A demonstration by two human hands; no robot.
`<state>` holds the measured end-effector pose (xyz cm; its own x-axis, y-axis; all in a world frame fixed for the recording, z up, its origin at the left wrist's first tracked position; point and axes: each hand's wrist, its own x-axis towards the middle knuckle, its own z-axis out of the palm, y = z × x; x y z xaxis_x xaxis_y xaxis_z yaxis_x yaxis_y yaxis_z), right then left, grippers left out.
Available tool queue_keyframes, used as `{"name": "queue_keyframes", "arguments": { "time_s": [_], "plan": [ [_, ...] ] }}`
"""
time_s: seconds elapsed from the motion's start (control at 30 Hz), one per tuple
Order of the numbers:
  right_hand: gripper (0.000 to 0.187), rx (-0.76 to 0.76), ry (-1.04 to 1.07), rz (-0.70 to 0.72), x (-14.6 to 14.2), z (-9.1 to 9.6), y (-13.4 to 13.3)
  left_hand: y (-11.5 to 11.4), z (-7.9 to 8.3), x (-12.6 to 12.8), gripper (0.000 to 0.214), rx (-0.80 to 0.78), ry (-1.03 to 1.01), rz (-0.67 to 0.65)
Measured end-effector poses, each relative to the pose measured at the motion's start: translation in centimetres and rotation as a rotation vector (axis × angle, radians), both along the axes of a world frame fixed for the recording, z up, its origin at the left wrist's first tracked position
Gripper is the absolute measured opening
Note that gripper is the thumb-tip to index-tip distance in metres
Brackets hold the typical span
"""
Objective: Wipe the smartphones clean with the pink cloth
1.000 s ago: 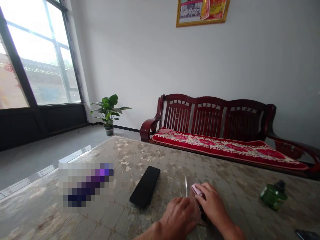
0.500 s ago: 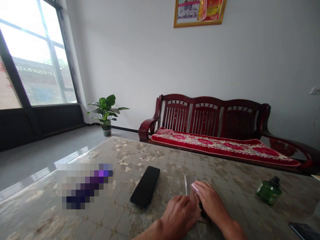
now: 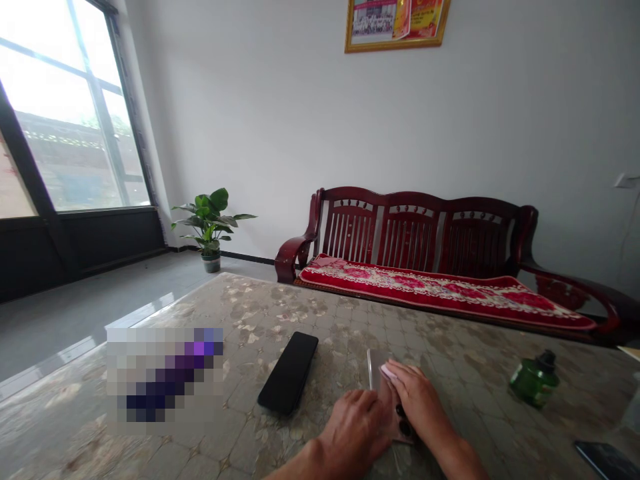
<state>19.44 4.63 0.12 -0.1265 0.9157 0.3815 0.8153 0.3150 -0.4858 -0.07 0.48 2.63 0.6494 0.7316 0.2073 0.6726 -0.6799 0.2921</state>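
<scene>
Flat on the Tablecloth (image 3: 235,400), a Pink Phone (image 3: 403,424) Is Lying Lens-Side Up

From the head view, the left hand (image 3: 353,420) is curling against the phone — whether it is clamping, one cannot tell. The right hand (image 3: 417,397), fingers together, is holding a pale pink pad (image 3: 387,371) at the phone's back. A black phone (image 3: 289,373) is lying leftward; a green bottle (image 3: 534,381) is standing rightward.

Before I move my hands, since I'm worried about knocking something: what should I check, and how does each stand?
1. Left hand touching the pink phone: ok.
2. Pale pink pad under the right hand's fingers: ok.
3. Phone's rear camera lenses facing up: ok.
4. Black phone apart from both hands: ok.
5. Green bottle standing, apart from the right hand: ok.
6. Left hand's grip firm: cannot tell.
</scene>
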Motion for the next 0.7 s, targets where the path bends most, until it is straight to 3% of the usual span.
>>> {"name": "queue_keyframes", "arguments": {
  "time_s": [0.23,0.37,0.57,0.7],
  "plan": [
    [0.039,-0.001,-0.094,-0.005,-0.5,0.1,-0.5,0.2,-0.8,0.1,0.029,0.049,-0.016,-0.031],
    [0.036,-0.015,-0.17,-0.016,-0.9,1.1,0.8,0.4,-1.2,0.1,0.031,0.033,-0.021,-0.019],
    [0.037,-0.057,-0.272,-0.101,-1.7,2.5,3.2,0.5,-0.4,0.2,0.025,-0.04,0.022,0.011],
    [0.037,-0.065,-0.269,-0.113,-2.1,2.2,2.8,0.4,-0.2,0.2,0.026,-0.055,0.0,0.019]
  ]
}}
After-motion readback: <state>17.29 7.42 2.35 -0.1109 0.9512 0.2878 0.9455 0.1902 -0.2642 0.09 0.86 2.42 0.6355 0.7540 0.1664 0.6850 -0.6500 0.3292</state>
